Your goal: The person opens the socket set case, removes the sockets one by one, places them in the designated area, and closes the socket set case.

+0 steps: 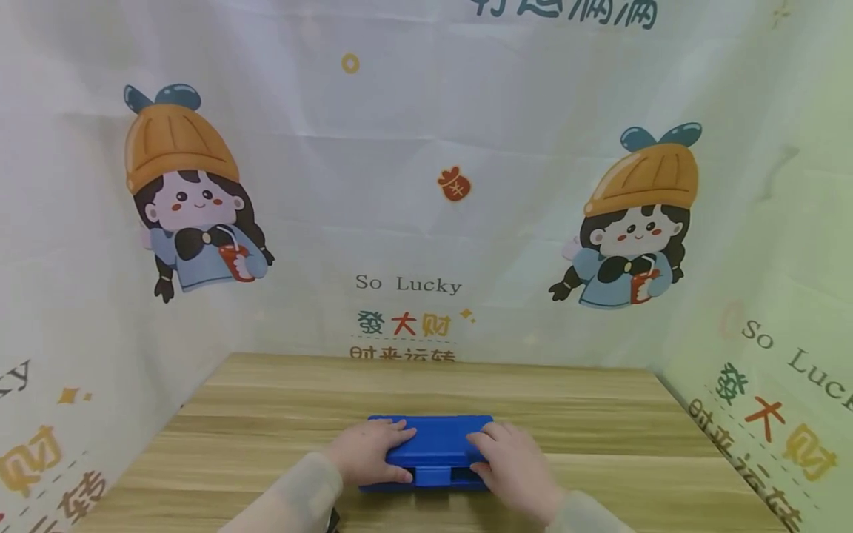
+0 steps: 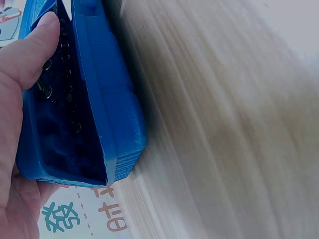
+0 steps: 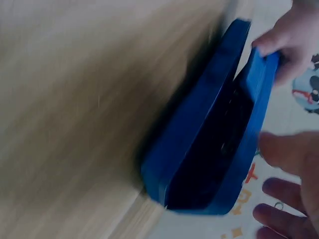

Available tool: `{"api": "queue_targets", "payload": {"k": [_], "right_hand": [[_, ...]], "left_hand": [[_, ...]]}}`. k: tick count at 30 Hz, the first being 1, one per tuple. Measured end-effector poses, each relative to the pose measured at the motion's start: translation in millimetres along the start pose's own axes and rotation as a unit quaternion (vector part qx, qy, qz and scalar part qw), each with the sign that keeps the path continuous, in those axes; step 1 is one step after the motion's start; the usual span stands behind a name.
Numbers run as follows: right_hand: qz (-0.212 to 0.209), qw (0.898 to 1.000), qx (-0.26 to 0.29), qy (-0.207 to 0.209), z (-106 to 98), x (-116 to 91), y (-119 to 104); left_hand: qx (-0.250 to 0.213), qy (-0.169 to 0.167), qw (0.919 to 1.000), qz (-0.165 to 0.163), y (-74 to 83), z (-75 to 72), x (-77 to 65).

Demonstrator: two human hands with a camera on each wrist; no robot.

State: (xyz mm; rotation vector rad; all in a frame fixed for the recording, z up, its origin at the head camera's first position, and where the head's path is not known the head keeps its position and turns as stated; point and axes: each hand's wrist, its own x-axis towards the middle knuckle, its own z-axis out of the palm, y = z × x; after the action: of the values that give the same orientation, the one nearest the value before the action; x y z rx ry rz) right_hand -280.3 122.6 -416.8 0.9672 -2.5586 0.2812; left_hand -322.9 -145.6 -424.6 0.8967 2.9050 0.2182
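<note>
Hands, two of them, sit nearest the viewer: the left hand (image 1: 369, 451) grips the left end of one blue case (image 1: 436, 440), thumb curled over the lid edge, and the right hand (image 1: 509, 463) grips the right end, fingers over the top. Wrist views show the lid parted slightly, with dark slots and small metal pieces inside. One case lies at the near middle of the wooden desk (image 1: 600, 414). Beyond, printed cloth (image 1: 413, 185) with two cartoon girls walls the desk on three sides.
</note>
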Motion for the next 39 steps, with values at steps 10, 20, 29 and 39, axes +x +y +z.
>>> {"api": "queue_targets", "payload": {"k": [10,20,29,39], "right_hand": [[-0.049,0.976,-0.09,-0.19,3,20,10],[-0.075,0.982,-0.081,-0.155,9,14,11],[-0.052,0.978,-0.127,-0.159,22,11,4],[-0.019,0.973,-0.115,-0.198,22,7,-1]], "left_hand": [[-0.007,-0.007,0.9999,-0.003,1.2,-1.5,-3.2],[0.002,0.007,1.0,-0.002,-1.1,5.5,-4.0],[0.022,0.028,0.9993,0.01,2.5,10.6,-6.9],[0.009,0.051,0.9986,0.01,10.2,13.1,-27.4]]}}
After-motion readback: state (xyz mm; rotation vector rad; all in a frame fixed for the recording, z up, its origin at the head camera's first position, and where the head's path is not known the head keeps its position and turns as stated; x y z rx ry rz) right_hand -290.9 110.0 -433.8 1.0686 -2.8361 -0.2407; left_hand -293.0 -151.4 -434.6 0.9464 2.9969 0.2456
